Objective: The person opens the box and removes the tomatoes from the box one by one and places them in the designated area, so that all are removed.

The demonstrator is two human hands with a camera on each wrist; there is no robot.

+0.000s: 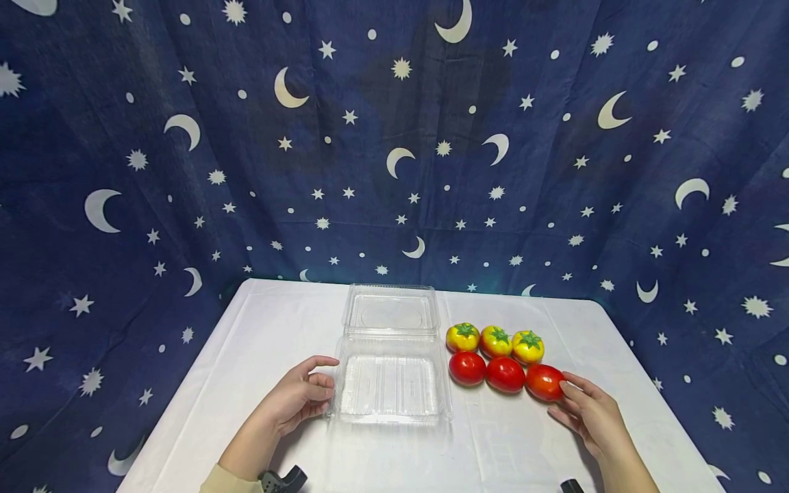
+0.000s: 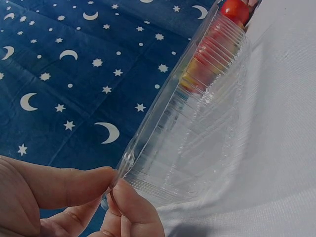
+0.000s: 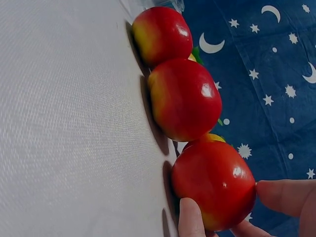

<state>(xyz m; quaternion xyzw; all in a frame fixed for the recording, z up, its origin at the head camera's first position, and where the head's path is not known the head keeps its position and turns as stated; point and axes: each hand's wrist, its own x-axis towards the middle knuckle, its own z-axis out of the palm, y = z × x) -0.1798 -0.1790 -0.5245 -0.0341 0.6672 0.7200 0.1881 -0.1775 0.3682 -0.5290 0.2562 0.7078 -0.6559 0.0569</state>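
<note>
A clear plastic clamshell box [image 1: 394, 416] lies with its lid folded back, away from me. My left hand [image 1: 302, 392] pinches the near-left rim of the box between thumb and finger, as the left wrist view shows. To the right of the box sit two rows of glossy tomatoes. The front row is red, and its rightmost tomato [image 1: 545, 382] is gripped by my right hand [image 1: 588, 414]. In the right wrist view the thumb and fingers bracket this tomato [image 3: 215, 182], which is close to its neighbour [image 3: 185, 98].
Behind the red row stand yellow tomatoes with green star-shaped tops, such as the middle one [image 1: 496, 341]. A white cloth covers the table [image 1: 505, 452]. A dark blue curtain [image 1: 370, 171] with moons and stars hangs behind and at both sides.
</note>
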